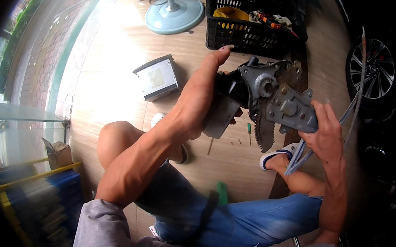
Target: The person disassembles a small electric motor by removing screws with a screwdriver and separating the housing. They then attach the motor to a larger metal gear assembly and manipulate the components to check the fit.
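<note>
Above the floor, between my hands, is a metal window regulator [291, 108] with a toothed sector gear [266, 134] and a motor [221, 117] at its left end. My left hand [196, 100] is wrapped round the motor side, its thumb pointing up and some fingers hidden behind. At the other end, my right hand [323, 133] grips the edge of the grey gear plate. Long metal arms [296, 158] stick out beside that hand. Below on the floor lie a green-handled screwdriver [249, 128] and a few small screws [239, 143].
A black crate [257, 43] holding yellow and orange items stands ahead. Left of it are a round pale-blue stand base [174, 15] and a boxy grey unit [158, 77]. A dark car's wheel [371, 68] is at the right. A green object [221, 193] is by my legs.
</note>
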### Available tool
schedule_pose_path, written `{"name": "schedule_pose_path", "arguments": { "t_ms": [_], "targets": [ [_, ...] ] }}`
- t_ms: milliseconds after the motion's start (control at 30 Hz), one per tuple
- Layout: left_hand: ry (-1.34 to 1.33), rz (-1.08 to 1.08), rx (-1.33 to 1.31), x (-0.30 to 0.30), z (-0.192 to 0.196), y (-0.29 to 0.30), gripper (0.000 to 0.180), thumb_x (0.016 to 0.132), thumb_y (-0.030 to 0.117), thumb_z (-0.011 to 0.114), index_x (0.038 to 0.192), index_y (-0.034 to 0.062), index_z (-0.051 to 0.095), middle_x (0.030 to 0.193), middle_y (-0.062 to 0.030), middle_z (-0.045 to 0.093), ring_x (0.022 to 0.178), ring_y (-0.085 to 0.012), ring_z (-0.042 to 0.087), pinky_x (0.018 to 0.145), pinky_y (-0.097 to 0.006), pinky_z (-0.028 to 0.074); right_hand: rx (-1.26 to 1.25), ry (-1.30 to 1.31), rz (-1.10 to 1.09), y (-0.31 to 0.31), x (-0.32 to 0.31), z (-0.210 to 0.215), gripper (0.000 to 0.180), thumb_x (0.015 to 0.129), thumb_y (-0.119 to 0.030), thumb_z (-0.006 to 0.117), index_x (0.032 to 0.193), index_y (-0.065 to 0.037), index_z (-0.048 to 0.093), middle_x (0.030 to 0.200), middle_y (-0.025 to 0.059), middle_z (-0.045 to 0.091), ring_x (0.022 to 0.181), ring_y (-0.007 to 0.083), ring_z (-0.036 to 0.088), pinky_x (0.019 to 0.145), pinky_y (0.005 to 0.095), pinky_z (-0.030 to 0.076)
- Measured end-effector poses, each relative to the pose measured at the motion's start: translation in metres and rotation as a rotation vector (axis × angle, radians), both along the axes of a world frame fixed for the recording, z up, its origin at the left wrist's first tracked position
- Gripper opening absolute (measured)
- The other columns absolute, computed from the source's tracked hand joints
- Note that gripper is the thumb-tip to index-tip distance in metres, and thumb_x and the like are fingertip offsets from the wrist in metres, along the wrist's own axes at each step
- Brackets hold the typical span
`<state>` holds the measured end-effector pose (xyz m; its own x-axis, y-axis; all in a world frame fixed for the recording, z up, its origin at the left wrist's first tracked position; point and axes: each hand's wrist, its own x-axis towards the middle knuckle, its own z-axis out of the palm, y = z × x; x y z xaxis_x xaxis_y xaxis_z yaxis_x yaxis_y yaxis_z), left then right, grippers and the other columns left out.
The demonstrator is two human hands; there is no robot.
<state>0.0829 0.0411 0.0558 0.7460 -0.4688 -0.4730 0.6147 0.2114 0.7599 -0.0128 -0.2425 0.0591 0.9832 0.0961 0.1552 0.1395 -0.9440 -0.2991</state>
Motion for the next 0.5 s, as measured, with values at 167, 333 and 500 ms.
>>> {"name": "schedule_pose_path", "arguments": {
  "t_ms": [167,333,500],
  "targets": [
    [-0.018,-0.021,0.035,-0.0019,0.0012,0.0003,0.076,0.094,0.068,0.039,0.108,-0.0019,0.063,0.081,-0.0132,0.066,0.064,-0.0165,0.062,0.054,-0.029,0.051,-0.008,-0.012,0.007,-0.0046,0.0,-0.0009,0.062,0.061,-0.001,0.077,0.12,-0.001,0.058,0.099,0.019,0.056,0.087,0.0411,0.06,0.075,0.0448,0.05],
    [-0.025,-0.005,0.064,-0.003,0.0035,-0.0007,0.073,0.095,0.065,0.039,0.103,-0.0029,0.064,0.081,-0.0134,0.067,0.063,-0.0161,0.061,0.054,-0.029,0.051,-0.039,-0.007,0.022,-0.0064,0.0006,0.0025,0.066,0.061,-0.005,0.086,0.121,-0.003,0.06,0.1,0.017,0.056,0.087,0.0392,0.064,0.073,0.0448,0.052],
    [-0.062,-0.062,0.091,-0.0004,-0.0046,0.0031,0.072,0.09,0.065,0.045,0.103,-0.0026,0.066,0.084,-0.0139,0.068,0.067,-0.0198,0.063,0.058,-0.031,0.052,-0.025,0.018,0.009,-0.0068,-0.0008,0.0036,0.06,0.063,-0.002,0.078,0.12,-0.001,0.058,0.1,0.019,0.056,0.088,0.0415,0.061,0.076,0.0452,0.05]
  ]
}}
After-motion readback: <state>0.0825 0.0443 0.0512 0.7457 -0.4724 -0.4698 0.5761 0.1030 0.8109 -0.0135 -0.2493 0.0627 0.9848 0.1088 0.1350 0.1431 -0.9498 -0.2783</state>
